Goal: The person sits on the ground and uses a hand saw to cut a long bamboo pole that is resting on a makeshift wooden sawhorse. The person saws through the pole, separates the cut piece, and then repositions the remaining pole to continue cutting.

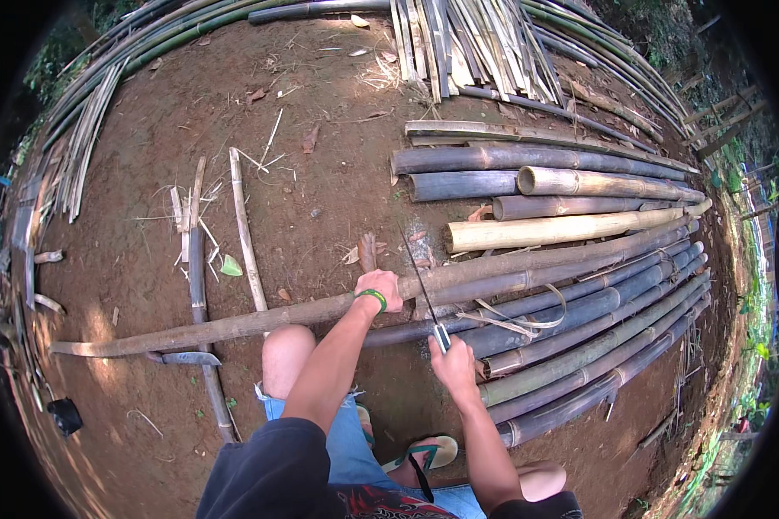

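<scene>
The pole (190, 331) was long, brown, slightly bent, thinner toward the left; it crossed the scene from near left to farther right. Left end reached past a knife (186, 357) lying just on its near side; right stretch ran along stacked bamboo (571, 322). Soil (164, 130) spread over the far left, bordered by slats (93, 143) at the left edge. Left hand (381, 291), green band at wrist, was closed over the pole, fingertips partly hidden. Right hand (453, 359), on the near side, was wrapped round the handle of a saw (421, 284); dark blade slanted across the pole just right of the left hand; could not tell whether teeth touched wood
</scene>
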`<state>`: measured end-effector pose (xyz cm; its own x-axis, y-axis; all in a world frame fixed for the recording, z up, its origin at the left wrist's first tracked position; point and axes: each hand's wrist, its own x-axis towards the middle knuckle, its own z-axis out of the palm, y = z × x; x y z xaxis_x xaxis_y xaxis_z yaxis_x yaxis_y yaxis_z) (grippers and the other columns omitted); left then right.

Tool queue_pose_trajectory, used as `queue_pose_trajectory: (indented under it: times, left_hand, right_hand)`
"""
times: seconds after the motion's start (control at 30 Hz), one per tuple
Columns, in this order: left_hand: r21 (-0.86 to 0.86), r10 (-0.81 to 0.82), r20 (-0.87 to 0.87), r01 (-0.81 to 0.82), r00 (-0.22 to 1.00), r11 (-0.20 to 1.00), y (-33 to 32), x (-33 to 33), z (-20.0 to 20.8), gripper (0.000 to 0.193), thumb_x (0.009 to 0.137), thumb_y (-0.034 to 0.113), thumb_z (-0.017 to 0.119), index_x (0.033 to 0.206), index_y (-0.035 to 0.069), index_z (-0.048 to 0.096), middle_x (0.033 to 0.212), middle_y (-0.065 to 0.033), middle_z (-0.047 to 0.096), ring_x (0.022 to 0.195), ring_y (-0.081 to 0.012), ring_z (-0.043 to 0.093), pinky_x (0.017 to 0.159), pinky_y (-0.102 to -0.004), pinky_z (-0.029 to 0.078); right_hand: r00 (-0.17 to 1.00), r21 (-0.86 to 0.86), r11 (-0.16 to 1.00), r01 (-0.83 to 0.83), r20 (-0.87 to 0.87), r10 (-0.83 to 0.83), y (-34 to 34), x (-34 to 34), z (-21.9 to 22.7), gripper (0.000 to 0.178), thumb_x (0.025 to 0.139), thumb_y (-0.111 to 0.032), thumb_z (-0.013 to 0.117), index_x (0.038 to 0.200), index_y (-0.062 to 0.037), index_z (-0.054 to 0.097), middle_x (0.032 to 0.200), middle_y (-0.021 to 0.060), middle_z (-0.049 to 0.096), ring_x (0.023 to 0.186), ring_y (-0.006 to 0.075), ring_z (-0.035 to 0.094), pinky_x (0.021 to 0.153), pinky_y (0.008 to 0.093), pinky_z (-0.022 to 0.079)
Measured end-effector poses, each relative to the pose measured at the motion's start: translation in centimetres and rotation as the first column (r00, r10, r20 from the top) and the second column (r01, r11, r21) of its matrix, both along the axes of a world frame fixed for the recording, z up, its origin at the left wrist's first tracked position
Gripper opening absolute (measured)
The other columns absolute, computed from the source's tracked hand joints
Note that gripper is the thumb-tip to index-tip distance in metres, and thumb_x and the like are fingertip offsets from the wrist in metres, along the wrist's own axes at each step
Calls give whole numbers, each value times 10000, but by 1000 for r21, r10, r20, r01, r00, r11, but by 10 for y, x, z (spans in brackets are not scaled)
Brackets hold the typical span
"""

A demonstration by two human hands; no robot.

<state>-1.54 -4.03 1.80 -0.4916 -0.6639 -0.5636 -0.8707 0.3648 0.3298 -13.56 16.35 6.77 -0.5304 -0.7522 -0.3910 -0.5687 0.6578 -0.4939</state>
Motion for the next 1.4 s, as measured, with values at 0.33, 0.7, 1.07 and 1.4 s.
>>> queue_pose_trajectory:
  times: [0.33,0.7,1.07,1.4]
  left_hand:
    - [-29,28,0,-28,1000,999,-10,7,-45,370,693,231,732,1031,92,793,1077,-165,765,1063,-323,728,930,-420,586]
    - [-57,-3,-13,2,1000,998,-13,12,-37,394,684,249,751,1041,85,783,1105,-165,757,1100,-326,711,960,-425,572]
    - [-132,62,-50,-68,997,989,4,-3,-38,327,708,222,722,998,88,789,1077,-177,757,1045,-344,727,928,-433,585]
    - [-117,54,-33,-57,998,991,15,11,-25,325,760,215,700,1050,87,773,1100,-188,746,1069,-344,720,922,-435,584]
  right_hand:
    - [1000,106,994,16,15,-18,39,9,13,506,954,-432,652,954,71,704,872,354,690,898,542,678,849,588,538]
    - [999,110,993,-36,-13,38,0,2,15,514,961,-429,651,955,82,710,928,372,686,938,540,676,866,580,540]
    - [997,32,997,74,17,-75,-7,6,-22,510,939,-436,672,945,72,704,910,376,683,929,540,678,869,596,532]
    - [999,42,998,39,11,-39,44,10,29,500,944,-415,678,902,84,689,823,371,669,864,541,680,814,598,534]
